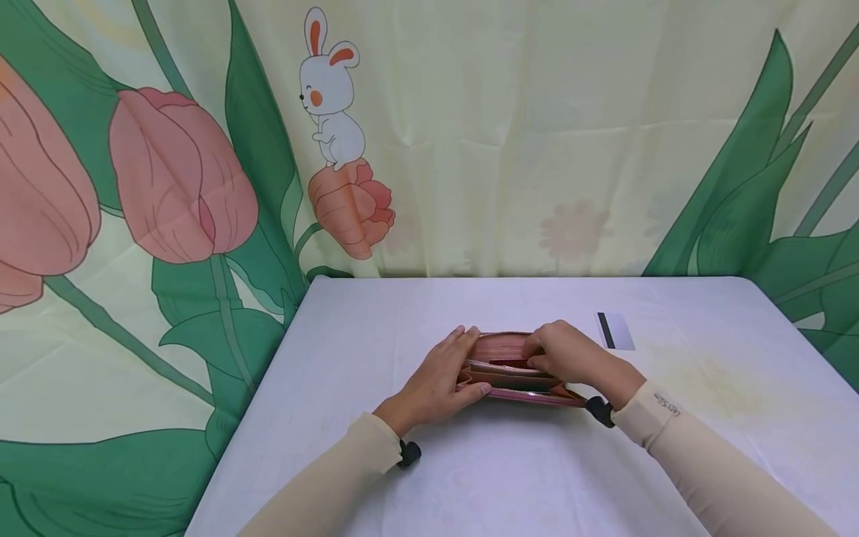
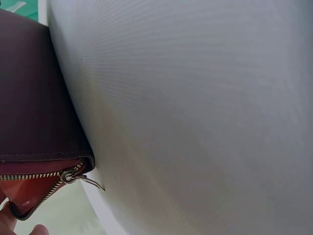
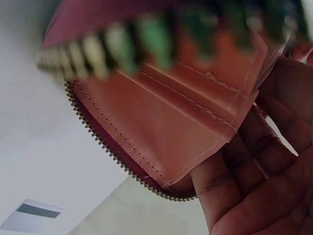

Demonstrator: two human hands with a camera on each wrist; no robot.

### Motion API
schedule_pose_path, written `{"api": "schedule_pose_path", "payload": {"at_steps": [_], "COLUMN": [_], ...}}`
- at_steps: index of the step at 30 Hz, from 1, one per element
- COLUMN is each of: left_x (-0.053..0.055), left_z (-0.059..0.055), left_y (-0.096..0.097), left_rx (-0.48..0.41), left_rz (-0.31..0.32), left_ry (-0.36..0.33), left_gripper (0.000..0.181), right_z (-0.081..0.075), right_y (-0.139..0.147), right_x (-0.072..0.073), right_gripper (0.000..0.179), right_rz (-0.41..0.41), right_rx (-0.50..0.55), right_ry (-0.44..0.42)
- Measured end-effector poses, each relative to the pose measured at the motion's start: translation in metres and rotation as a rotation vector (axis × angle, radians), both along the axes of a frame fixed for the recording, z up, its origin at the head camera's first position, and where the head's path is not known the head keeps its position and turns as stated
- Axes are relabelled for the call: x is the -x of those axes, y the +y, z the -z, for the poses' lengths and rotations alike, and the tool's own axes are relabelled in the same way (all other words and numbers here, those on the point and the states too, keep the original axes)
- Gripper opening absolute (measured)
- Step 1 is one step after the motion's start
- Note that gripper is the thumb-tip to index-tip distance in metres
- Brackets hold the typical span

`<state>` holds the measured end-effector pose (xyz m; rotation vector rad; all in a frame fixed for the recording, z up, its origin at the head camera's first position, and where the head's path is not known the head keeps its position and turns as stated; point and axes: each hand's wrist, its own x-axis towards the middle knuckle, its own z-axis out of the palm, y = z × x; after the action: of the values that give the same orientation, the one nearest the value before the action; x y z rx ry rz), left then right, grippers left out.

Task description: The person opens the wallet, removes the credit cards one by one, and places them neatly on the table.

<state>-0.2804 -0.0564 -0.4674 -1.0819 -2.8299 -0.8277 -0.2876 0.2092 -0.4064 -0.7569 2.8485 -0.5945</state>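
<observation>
A long pink zip wallet (image 1: 499, 347) stands unzipped on the white table, its mouth facing up. My left hand (image 1: 439, 380) grips its left end, with the thumb over the near edge and the fingers at the far edge. My right hand (image 1: 570, 354) reaches into the mouth at the far right, fingers bent. In the right wrist view its fingers pass behind the salmon card-slot panel (image 3: 142, 127) inside the wallet, and their tips are hidden. The left wrist view shows the dark outer side of the wallet (image 2: 39, 88) and a metal zip pull (image 2: 68, 176).
A white card (image 1: 624, 332) with a dark stripe lies on the table (image 1: 376, 321) beyond the right hand. A curtain (image 1: 456, 134) printed with tulips and a rabbit hangs behind the table's far edge. Small black devices sit at both wrists.
</observation>
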Motion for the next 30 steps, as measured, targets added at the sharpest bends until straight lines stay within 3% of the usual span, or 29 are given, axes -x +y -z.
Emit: {"api": "schedule_pose_path", "payload": {"at_steps": [8, 17, 30], "left_x": [-0.0009, -0.0015, -0.0023], "left_z": [-0.0025, -0.0020, -0.0031], "left_y": [-0.0004, -0.0005, 0.0000], "left_rx": [0.003, 0.009, 0.004], "left_rz": [0.006, 0.008, 0.018], "left_ry": [-0.005, -0.006, 0.009], "left_gripper": [0.087, 0.087, 0.087], "right_z": [-0.0006, -0.0004, -0.0019], "right_y": [-0.0049, -0.0071, -0.0076], "right_x": [-0.0010, -0.0022, -0.0095], "right_gripper": [0.011, 0.013, 0.014], "right_rz": [0.000, -0.027, 0.028], "right_rx": [-0.055, -0.104, -0.119], "right_ry": [-0.058, -0.025, -0.026]}}
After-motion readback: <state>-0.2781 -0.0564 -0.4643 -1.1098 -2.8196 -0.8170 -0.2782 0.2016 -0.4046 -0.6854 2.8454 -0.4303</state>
